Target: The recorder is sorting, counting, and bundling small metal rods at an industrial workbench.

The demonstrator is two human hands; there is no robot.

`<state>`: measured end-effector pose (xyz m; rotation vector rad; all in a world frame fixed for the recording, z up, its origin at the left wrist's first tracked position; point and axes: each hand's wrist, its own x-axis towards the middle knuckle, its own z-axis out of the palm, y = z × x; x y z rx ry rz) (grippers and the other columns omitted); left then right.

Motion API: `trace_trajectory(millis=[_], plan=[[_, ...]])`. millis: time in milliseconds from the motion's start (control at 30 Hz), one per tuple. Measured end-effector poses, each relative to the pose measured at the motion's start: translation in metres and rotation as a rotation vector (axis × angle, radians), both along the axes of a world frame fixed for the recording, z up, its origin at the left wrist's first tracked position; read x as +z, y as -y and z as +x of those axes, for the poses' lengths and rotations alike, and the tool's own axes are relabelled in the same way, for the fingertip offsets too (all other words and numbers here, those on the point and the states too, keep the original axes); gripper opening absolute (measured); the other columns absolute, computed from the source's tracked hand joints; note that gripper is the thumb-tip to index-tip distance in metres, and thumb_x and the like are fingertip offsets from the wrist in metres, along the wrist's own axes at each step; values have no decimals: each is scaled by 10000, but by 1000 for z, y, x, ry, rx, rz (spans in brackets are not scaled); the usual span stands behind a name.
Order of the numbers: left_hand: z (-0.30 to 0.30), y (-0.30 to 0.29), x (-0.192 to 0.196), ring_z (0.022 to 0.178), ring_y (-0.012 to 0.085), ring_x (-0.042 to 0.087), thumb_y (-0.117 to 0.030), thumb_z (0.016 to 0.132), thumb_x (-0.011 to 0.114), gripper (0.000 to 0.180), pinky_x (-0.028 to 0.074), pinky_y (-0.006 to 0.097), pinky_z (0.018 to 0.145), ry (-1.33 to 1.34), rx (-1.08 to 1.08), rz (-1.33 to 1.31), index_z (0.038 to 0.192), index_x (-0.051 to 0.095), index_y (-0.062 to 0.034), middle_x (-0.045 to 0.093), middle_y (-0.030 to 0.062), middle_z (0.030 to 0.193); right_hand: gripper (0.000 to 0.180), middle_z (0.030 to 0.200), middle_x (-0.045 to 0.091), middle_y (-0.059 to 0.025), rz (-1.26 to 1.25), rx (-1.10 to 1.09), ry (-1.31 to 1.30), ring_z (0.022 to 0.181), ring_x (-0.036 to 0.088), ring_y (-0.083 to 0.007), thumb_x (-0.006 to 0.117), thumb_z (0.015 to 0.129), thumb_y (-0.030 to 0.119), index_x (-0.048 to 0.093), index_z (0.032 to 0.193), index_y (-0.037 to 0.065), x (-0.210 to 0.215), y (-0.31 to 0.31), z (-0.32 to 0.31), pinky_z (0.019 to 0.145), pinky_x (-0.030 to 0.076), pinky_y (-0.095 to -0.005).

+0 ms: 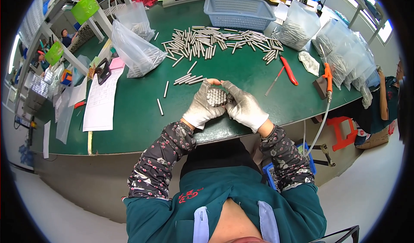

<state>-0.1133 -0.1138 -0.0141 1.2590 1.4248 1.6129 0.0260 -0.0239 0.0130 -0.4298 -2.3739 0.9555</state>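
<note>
Both my hands wear grey-white gloves with bare fingertips and meet over the near part of the green table. Between them is a bundle of metal pins, seen end-on as a round cluster. My left hand wraps its left side, with thumb and fingers curled round it. From the right, my right hand closes on the same bundle. Just beyond my left hand lie several loose metal pins, and two single pins rest to its left. A wide heap of metal pins spreads farther back.
A blue plastic basket stands behind the heap. Clear bags of pins sit at left and right. Red-handled pliers, a thin pointed tool, an orange air gun and papers lie about. A person sits at the right.
</note>
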Motion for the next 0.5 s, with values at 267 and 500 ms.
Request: trace_trajectory(millis=[267,500], plan=[[1,4,12,793,99,540,-30,578,750,742,462,234,742,-103,-9,-14,1224,390,-100,546,7,897,544,807,609,-199,-17,-54,143,745,603,-353,507,724,94,431,1262,60,12,3,2,650,477,-415],[4,8,16,783,64,532,85,598,702,1020,446,205,751,217,-146,-35,1425,143,-124,540,-27,875,572,775,608,-180,-155,6,67,703,606,-337,504,733,86,398,1294,56,10,5,5,636,473,-397]])
